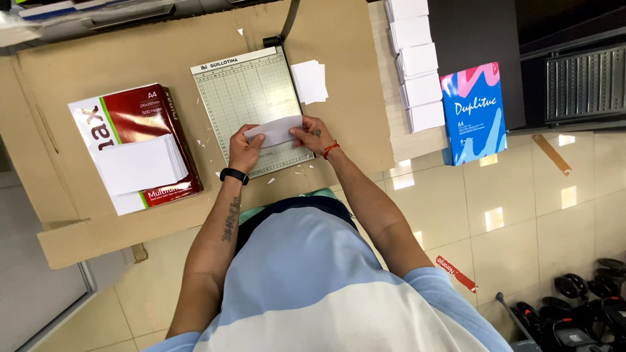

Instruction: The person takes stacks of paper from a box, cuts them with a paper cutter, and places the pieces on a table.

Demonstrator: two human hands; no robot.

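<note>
Left hand (244, 148) and right hand (313, 133) pinched white paper strip (276, 130) over paper cutter (251, 98); 2 paper reams (134, 140) at 9 and 3 o'clock.

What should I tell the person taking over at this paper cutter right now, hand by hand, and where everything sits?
Left hand: grips the left end of a small stack of white paper slips.
Right hand: pinches the right end of the same slips, held over the paper cutter.
Cutter blade arm: raised at the far right corner.
Done: a cut pile lies at the cutter's right edge; five neat stacks line the bench beyond.
Left: loose white sheets rest on the red ream to the left. A blue ream looks sealed.
</note>
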